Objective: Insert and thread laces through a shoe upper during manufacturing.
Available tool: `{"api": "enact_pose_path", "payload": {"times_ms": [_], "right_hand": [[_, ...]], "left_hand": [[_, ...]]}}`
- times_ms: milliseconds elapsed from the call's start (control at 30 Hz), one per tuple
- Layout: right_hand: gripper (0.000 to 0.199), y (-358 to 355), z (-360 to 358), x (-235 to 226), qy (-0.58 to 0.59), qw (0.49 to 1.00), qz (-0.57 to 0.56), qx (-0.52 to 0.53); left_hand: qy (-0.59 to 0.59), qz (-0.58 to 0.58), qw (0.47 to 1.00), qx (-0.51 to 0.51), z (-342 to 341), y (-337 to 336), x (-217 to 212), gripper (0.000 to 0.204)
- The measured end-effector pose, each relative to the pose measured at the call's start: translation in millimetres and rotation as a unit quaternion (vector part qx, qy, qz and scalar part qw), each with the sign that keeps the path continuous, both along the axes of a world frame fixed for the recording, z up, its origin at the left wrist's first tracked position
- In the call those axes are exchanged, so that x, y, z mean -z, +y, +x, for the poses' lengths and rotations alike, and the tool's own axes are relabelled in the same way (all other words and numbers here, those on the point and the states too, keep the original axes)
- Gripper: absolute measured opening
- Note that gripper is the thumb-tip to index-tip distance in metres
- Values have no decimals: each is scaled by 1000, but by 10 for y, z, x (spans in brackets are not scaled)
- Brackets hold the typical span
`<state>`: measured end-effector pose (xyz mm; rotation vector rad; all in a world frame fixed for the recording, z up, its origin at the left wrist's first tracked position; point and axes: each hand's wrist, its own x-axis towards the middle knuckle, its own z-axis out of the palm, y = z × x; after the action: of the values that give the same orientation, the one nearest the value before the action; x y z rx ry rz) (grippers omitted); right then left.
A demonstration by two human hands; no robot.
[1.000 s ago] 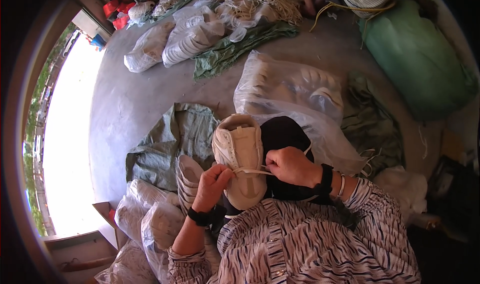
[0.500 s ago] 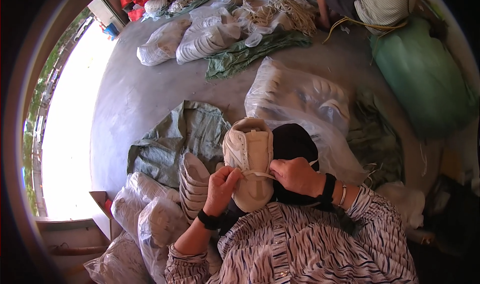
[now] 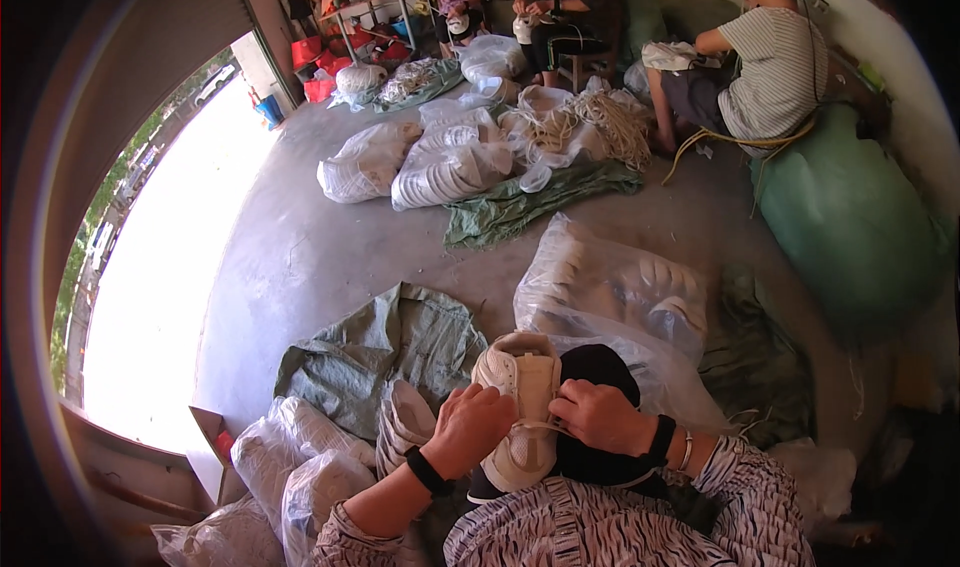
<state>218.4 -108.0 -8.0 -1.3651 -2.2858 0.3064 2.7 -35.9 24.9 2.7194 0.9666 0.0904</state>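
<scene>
A cream sneaker (image 3: 520, 457) rests on my lap, its toe toward me and its opening away. Across the lower part of its tongue runs a flat pale shoelace (image 3: 540, 425). My left hand (image 3: 462, 435) is closed at the left eyelet edge, fingers curled over the lace's left end, the tips partly hidden. On the opposite side, my right hand (image 3: 598, 417) pinches the lace by the right eyelets. Dark cloth (image 3: 600, 369) lies under and beside the shoe. A stack of pale shoe pieces (image 3: 402, 422) stands left of my left hand.
Plastic bags of shoe parts (image 3: 318, 487) lie at my left, near a green woven sack (image 3: 385, 342). Ahead sits a clear bag of shoes (image 3: 610, 292). Farther off are more bags (image 3: 450, 167), lace bundles (image 3: 610, 127) and seated people, one in a striped shirt (image 3: 770, 72).
The view has tilted up, showing more of the people at the back. My left hand has turned over and moved up along the shoe's left edge; my right hand stays at the right eyelets.
</scene>
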Motion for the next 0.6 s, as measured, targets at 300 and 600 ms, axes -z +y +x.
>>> {"api": "enact_pose_path", "payload": {"times_ms": [300,600], "right_hand": [[27,180,38,-13,-99,988,-3,-117],[21,225,89,86,-21,992,28,-120]], "left_hand": [[93,117,955,255,248,448,23,16],[64,-9,977,203,328,409,180,41]]}}
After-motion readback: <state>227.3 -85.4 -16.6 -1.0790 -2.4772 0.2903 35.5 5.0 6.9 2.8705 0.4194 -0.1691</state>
